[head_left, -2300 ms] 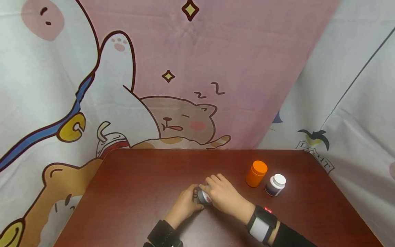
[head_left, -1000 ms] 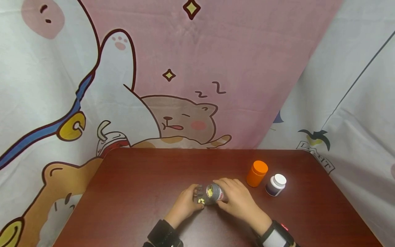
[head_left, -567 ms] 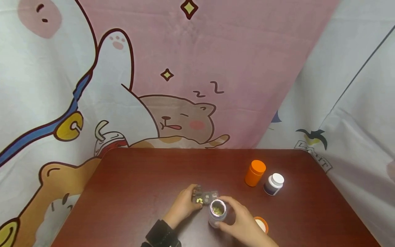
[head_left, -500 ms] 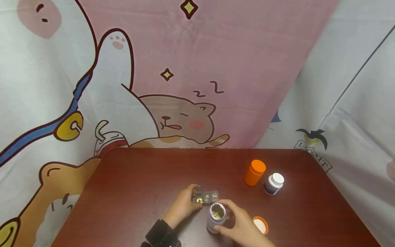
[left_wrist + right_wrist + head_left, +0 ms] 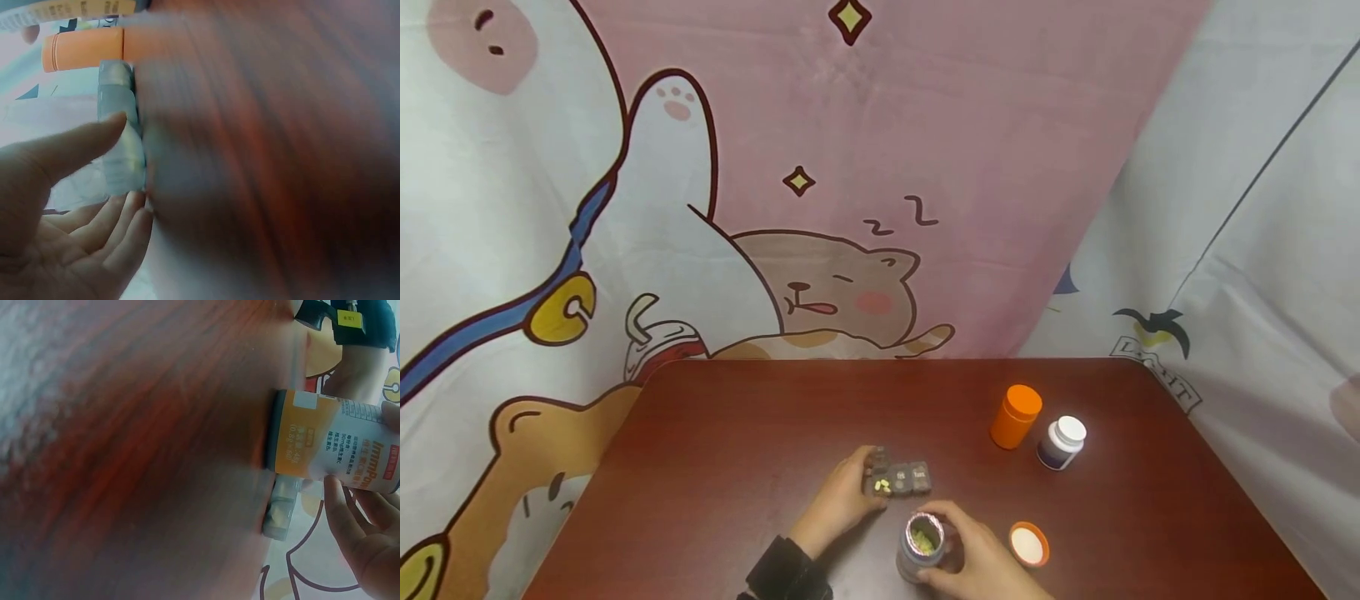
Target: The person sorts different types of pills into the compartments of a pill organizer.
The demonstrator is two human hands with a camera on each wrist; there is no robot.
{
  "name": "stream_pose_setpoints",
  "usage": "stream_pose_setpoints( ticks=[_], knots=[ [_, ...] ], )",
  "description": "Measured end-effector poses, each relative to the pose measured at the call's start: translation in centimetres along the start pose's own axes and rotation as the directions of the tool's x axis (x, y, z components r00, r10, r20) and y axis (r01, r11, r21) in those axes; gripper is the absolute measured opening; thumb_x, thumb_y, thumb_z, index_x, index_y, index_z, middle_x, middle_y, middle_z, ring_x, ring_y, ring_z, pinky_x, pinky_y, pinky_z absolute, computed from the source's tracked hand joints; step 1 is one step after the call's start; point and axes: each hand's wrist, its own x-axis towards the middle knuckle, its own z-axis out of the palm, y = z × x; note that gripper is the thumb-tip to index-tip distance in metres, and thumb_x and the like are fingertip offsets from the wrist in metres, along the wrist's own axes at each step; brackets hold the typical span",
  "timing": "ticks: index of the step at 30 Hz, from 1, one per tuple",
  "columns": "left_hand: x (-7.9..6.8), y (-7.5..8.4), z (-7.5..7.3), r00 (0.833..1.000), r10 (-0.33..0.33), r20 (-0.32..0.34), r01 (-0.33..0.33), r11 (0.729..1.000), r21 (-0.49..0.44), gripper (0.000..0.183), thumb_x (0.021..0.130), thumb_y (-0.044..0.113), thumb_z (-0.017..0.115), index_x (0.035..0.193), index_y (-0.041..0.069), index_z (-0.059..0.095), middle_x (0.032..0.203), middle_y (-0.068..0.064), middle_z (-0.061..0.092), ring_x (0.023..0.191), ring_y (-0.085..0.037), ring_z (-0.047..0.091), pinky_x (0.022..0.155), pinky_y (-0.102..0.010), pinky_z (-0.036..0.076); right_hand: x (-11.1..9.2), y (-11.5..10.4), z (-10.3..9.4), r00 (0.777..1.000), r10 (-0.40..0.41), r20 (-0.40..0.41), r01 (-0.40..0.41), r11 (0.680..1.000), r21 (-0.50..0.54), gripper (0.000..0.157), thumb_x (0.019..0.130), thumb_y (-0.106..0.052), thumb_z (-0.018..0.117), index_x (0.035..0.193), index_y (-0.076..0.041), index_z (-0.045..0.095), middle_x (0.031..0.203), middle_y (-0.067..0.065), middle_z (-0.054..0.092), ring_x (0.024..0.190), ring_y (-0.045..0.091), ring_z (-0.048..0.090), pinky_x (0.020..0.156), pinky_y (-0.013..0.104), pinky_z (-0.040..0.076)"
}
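Note:
My left hand (image 5: 838,504) pinches the left end of a clear grey pill organizer (image 5: 919,477), thumb on the near side and fingers on the far side. Several yellow tablets (image 5: 882,485) lie in its near-left compartment, whose lid stands open. My right hand (image 5: 977,554) grips an uncapped pill bottle (image 5: 907,565) just in front of the organizer. Yellow tablets show inside the bottle's mouth. In the right wrist view the pill bottle (image 5: 337,440) stands upright, its base at the tabletop, with an orange and white label. My thumb and fingers press its sides.
An orange cap (image 5: 1028,544) with a white lining lies inside-up right of my right hand. Farther back stand an orange bottle (image 5: 1015,419) and a white bottle with a dark label (image 5: 1062,443). A printed cloth (image 5: 1000,167) hangs behind the brown table (image 5: 737,433).
The right hand tipped the bottle over the organizer, then brought it upright and nearer me. Yellow tablets now show in the organizer. The cap has come into view. The left hand stayed put.

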Motion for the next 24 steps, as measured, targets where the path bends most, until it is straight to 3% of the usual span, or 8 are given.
stream_pose_setpoints(
  ticks=[4,7,9,15,20,24],
  knots=[
    [-1.9,0.5,-0.6,0.996,-0.042,-0.081,0.048,0.997,0.066,0.08,0.061,0.009,0.08,0.131,-0.005,0.044,0.125,-0.025,0.056,0.115,-0.038,0.053,0.1,-0.055,0.046,0.0,0.1,-0.2,0.999,0.01,0.031,-0.009,1.0,-0.03,0.068,0.072,-0.042,0.075,0.13,-0.02,0.046,0.114,0.001,0.069,0.098,0.02,0.064,0.081,0.046,0.056],
    [-3.9,1.0,-0.8,0.986,-0.048,-0.158,0.072,0.986,0.149,0.079,0.058,0.007,0.08,0.128,-0.007,0.046,0.126,-0.026,0.055,0.117,-0.04,0.05,0.102,-0.056,0.044,-0.3,0.5,-0.5,0.998,0.026,0.054,-0.021,0.995,-0.096,0.076,0.072,-0.045,0.073,0.137,-0.019,0.043,0.122,0.003,0.065,0.104,0.021,0.061,0.086,0.051,0.054],
    [-5.1,1.3,-0.9,0.985,-0.038,-0.167,0.068,0.981,0.179,0.078,0.057,0.008,0.08,0.125,-0.008,0.048,0.122,-0.027,0.057,0.115,-0.041,0.051,0.1,-0.057,0.044,-0.6,1.0,-0.8,0.999,0.022,0.049,-0.014,0.986,-0.165,0.08,0.071,-0.042,0.075,0.139,-0.018,0.042,0.126,0.002,0.062,0.108,0.02,0.058,0.088,0.052,0.053],
    [-7.6,2.2,-0.7,0.999,-0.036,-0.028,0.039,0.993,0.112,0.079,0.058,0.02,0.081,0.127,-0.003,0.049,0.124,-0.024,0.061,0.115,-0.043,0.051,0.097,-0.063,0.043,-1.3,2.9,-2.5,0.999,-0.047,-0.02,0.037,0.935,-0.352,0.073,0.065,-0.028,0.08,0.131,-0.022,0.052,0.125,-0.008,0.061,0.112,0.012,0.054,0.089,0.046,0.054],
    [-7.9,2.6,0.5,0.996,0.039,0.081,-0.036,0.998,-0.045,0.084,0.06,0.031,0.081,0.131,0.004,0.047,0.126,-0.016,0.061,0.115,-0.038,0.052,0.094,-0.06,0.046,-2.5,5.0,-4.0,0.992,-0.108,-0.063,0.067,0.885,-0.46,0.067,0.059,-0.027,0.083,0.122,-0.02,0.06,0.12,-0.005,0.064,0.108,0.012,0.055,0.085,0.045,0.055],
    [-7.6,3.0,1.6,0.991,0.101,0.091,-0.09,0.989,-0.118,0.084,0.063,0.037,0.081,0.133,0.007,0.045,0.126,-0.016,0.06,0.112,-0.036,0.054,0.091,-0.059,0.048,-3.6,6.7,-4.9,0.989,-0.087,-0.116,0.019,0.871,-0.49,0.062,0.057,-0.025,0.084,0.115,-0.018,0.065,0.116,-0.001,0.066,0.105,0.013,0.057,0.082,0.045,0.055]
  ],
)
